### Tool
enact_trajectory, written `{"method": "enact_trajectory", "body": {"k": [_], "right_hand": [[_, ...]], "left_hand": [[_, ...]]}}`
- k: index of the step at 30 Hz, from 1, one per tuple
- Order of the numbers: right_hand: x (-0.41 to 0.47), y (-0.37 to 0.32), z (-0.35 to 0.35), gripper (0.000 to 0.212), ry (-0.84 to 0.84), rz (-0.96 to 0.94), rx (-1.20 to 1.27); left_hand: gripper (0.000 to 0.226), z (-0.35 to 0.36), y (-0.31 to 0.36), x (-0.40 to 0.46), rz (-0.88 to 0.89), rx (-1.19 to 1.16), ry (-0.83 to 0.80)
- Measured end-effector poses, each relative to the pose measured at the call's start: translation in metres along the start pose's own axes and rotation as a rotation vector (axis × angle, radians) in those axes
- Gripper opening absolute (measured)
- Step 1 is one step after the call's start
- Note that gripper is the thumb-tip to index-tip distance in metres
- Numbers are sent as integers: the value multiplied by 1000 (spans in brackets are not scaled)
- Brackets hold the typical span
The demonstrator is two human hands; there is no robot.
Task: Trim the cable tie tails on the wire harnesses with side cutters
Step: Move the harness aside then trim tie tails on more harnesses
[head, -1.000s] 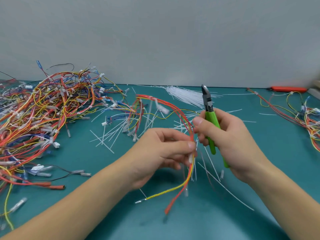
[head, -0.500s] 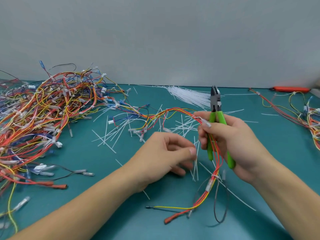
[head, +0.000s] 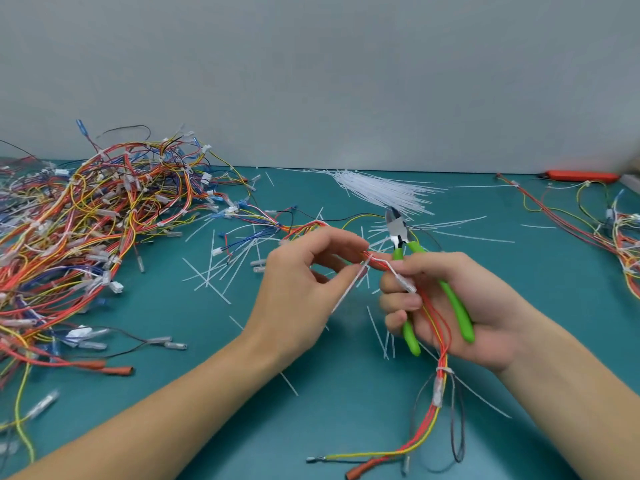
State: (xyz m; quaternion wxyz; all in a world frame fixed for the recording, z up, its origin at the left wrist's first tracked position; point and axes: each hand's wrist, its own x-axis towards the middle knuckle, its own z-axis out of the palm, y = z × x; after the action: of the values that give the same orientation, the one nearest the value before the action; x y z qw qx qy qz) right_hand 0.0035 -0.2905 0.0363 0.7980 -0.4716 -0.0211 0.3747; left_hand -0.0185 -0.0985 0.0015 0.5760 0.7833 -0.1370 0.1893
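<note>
My right hand (head: 450,306) grips green-handled side cutters (head: 460,313), jaws pointing up and away near the white tie bundle, and also pinches a red, orange and yellow wire harness (head: 438,344) that hangs down past the palm. My left hand (head: 304,282) pinches the same harness at its bundle, fingertips on a white cable tie tail (head: 348,289) that slants down to the left. The two hands sit close together above the teal table (head: 207,393). The harness's lower end, with terminals, lies on the table near the front edge.
A big tangle of wire harnesses (head: 86,230) fills the left. A bundle of unused white cable ties (head: 377,190) lies at the back centre, cut tails (head: 221,268) are scattered mid-table. More harnesses (head: 609,230) and an orange tool (head: 581,175) sit far right.
My left hand rose off the table and took the harness beside the right hand, pinching a tie tail. The cutters tilted slightly left; the harness now stretches between both hands.
</note>
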Motion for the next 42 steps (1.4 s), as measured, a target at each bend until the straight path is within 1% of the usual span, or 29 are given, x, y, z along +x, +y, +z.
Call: {"method": "enact_trajectory", "body": {"k": [1, 4, 8, 10, 12, 13, 15, 18, 22, 25, 29, 34, 36, 39, 40, 42], "right_hand": [[0, 0, 0, 11, -22, 36, 46], [1, 1, -3, 16, -38, 89, 86], [-2, 0, -4, 16, 13, 90, -66], [-1, 3, -4, 15, 109, 12, -237], [1, 7, -3, 14, 230, -144, -409], [2, 8, -2, 13, 272, -224, -457], [2, 9, 0, 14, 294, -341, -492], [1, 11, 3, 27, 257, -386, -528], [2, 17, 6, 20, 352, -493, -594], [2, 17, 6, 20, 388, -536, -591], [1, 16, 3, 17, 359, -501, -586], [2, 10, -3, 16, 329, -298, -475], [-1, 6, -6, 21, 301, -257, -462], [-6, 0, -8, 36, 234, -209, -526], [-6, 1, -8, 35, 219, -196, -540], [-6, 3, -8, 27, 218, -201, -532]], "left_hand": [[23, 0, -1, 0, 45, 67, 9], [21, -2, -4, 3, 113, 144, 4], [10, -3, -5, 7, 197, 229, -27], [6, -3, -6, 8, 205, 227, -38], [2, -4, -6, 8, 195, 240, -68], [4, -3, -5, 7, 191, 265, -87], [12, -2, -5, 6, 178, 299, -126], [18, 0, -5, 5, 175, 319, -154], [12, -1, -6, 6, 150, 361, -175], [12, -3, -3, 6, 110, 319, -159], [17, -3, -4, 4, 86, 294, -119], [16, -1, -4, 3, 6, 216, -114], [17, -3, -3, 4, -33, 164, -114], [18, -5, -2, 7, -89, 94, -110], [19, -6, -2, 6, -107, 78, -111], [18, -6, 0, 6, -151, 9, -109]]}}
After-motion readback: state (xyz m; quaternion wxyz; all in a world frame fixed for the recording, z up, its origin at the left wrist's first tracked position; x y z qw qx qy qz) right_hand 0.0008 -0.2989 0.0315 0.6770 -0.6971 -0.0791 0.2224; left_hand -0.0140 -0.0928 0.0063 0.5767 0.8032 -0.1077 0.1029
